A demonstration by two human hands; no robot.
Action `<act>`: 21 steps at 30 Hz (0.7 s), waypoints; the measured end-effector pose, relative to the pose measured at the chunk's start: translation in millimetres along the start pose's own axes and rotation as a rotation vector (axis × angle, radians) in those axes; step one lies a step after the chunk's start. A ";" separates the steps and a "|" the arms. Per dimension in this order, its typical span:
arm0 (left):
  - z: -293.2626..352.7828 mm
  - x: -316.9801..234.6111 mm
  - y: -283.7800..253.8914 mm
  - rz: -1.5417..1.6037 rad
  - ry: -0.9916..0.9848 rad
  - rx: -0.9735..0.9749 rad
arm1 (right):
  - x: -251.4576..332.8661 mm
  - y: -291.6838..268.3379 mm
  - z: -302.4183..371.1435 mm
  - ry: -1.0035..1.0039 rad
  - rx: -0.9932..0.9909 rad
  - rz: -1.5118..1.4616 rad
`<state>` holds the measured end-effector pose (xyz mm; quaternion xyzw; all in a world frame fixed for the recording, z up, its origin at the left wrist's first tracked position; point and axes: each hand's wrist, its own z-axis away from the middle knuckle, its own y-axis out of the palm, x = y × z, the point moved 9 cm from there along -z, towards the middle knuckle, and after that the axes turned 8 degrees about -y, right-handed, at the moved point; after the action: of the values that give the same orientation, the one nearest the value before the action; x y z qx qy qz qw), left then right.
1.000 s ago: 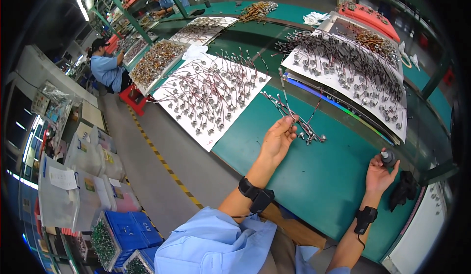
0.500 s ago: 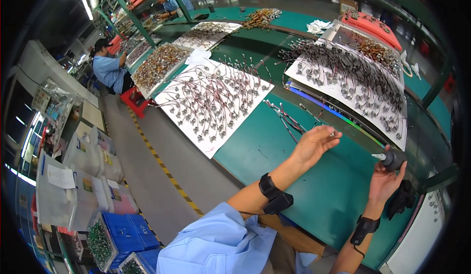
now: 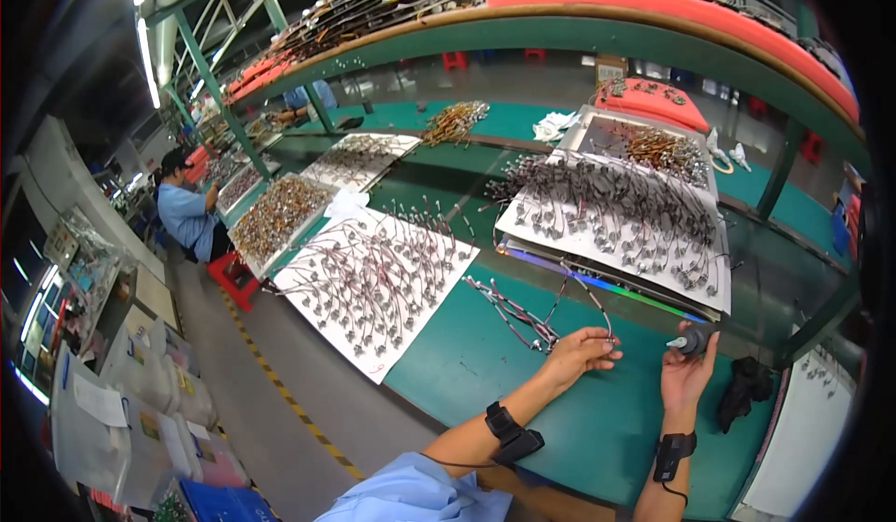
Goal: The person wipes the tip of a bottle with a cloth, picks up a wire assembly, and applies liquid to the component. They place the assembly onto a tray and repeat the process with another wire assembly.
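Observation:
My left hand (image 3: 579, 354), fingers pinched, holds a small metal part with a dark wire lead (image 3: 597, 300) that arcs up and away from the fingertips. To the right, my right hand (image 3: 686, 377) is wrapped around a small dark squeeze bottle (image 3: 695, 338), its pale pointed nozzle turned left toward my left hand. A loose bunch of wired parts (image 3: 518, 315) lies on the green table (image 3: 467, 363) just beyond my left hand. Farther left, a white board (image 3: 362, 365) carries rows of small metal parts with dark red and black leads.
A second board (image 3: 686, 284) stacked with black-wired parts stands at the far right. Black cloth (image 3: 747, 391) lies beside my right hand. A green shelf (image 3: 560, 32) crosses overhead. Plastic bins (image 3: 98, 419) line the left, where a co-worker (image 3: 187, 206) sits.
The whole view has tilted upward, bringing the overhead shelf in. My left hand's part now shows its wire lead clearly. My right hand still holds the bottle, its nozzle still pointing left.

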<state>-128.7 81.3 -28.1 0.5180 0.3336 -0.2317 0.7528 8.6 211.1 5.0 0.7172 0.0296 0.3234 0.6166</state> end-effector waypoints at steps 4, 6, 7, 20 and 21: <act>-2.6 9.5 0.8 -0.032 -0.008 0.049 | -7.0 -9.1 1.9 0.051 -0.037 -0.066; -2.3 11.0 1.9 -0.050 -0.009 0.056 | -12.9 -13.2 3.2 0.093 -0.057 -0.089; -2.2 11.4 3.0 -0.058 -0.006 0.065 | -12.0 -13.1 3.4 0.083 -0.051 -0.092; -7.5 20.1 -0.9 -0.240 -0.025 0.019 | -10.2 -19.3 5.6 0.082 -0.098 -0.142; -9.5 22.3 -2.8 -0.266 -0.046 0.009 | -9.3 -19.5 4.1 0.078 -0.102 -0.151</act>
<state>-118.2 89.1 -48.7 0.4672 0.3809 -0.3426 0.7206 10.2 208.1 -16.7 0.6674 0.0909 0.3048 0.6734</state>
